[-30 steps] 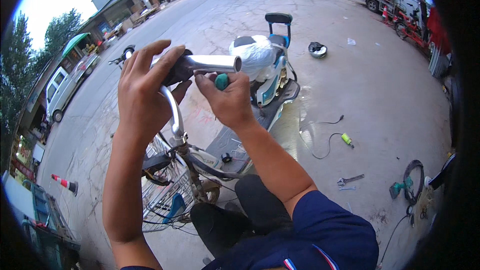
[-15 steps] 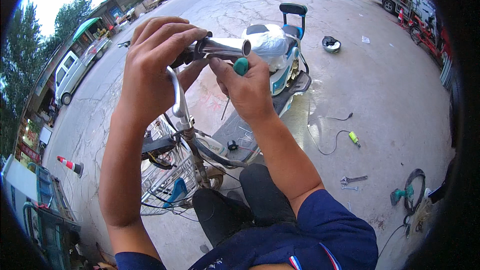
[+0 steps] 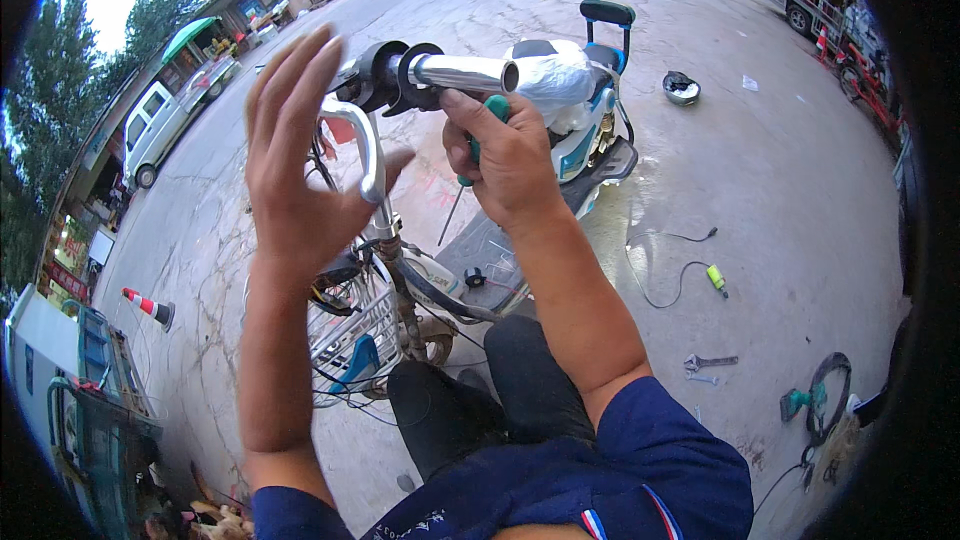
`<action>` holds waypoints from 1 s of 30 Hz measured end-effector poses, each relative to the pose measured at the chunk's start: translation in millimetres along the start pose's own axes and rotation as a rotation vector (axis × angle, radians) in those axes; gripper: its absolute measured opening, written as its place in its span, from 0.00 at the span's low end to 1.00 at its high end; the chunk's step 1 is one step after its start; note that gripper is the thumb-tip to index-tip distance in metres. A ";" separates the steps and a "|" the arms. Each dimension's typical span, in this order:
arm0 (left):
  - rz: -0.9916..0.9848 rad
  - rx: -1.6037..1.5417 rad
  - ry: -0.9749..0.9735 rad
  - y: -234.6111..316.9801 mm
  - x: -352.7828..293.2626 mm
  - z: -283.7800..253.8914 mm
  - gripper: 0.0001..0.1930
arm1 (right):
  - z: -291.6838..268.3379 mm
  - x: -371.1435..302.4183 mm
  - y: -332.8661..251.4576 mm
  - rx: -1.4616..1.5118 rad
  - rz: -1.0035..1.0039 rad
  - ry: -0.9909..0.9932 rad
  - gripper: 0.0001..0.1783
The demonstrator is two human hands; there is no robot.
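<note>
My left hand (image 3: pixel 305 155) is beside the silver brake lever (image 3: pixel 368 145), fingers stretched up and thumb spread, holding nothing. My right hand (image 3: pixel 510 160) is closed round a screwdriver (image 3: pixel 497 108) with a green handle; its thin shaft points down. The bare chrome handlebar end (image 3: pixel 465 72) lies just above my right fist, its open tube end toward the right. A black split housing (image 3: pixel 392 75) sits around the bar, left of the bare end. Below stands the electric scooter's white wire front basket (image 3: pixel 350 335), with loose cables hanging about it.
The scooter's seat is under a white plastic cover (image 3: pixel 550 85). On the concrete to the right lie a helmet (image 3: pixel 681 88), a lime-green tool with a cord (image 3: pixel 716 280), an adjustable wrench (image 3: pixel 712 362) and a green-and-black tool (image 3: pixel 797 402). A traffic cone (image 3: pixel 148 307) stands left.
My left hand has let go of the black housing and moved down, its fingers opening. The housing and bar now show uncovered. My right hand keeps the screwdriver, now shifted slightly in view.
</note>
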State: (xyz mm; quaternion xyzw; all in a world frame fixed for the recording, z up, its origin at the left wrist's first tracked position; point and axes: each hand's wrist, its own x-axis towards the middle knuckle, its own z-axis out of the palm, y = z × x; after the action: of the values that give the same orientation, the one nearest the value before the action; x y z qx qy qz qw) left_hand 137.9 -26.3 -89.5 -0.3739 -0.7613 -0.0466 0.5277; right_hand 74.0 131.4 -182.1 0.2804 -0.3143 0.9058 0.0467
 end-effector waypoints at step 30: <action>-0.891 -1.181 0.479 69.0 -23.8 101.0 0.10 | -6.1 -7.9 -53.5 -0.600 -0.010 0.058 0.08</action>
State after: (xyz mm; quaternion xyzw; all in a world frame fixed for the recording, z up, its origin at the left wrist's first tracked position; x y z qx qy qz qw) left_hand 106.8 57.8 -176.1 -0.2317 -0.5539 -0.7317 0.3228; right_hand 91.6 178.5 -161.2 0.2294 -0.5653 0.7798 0.1408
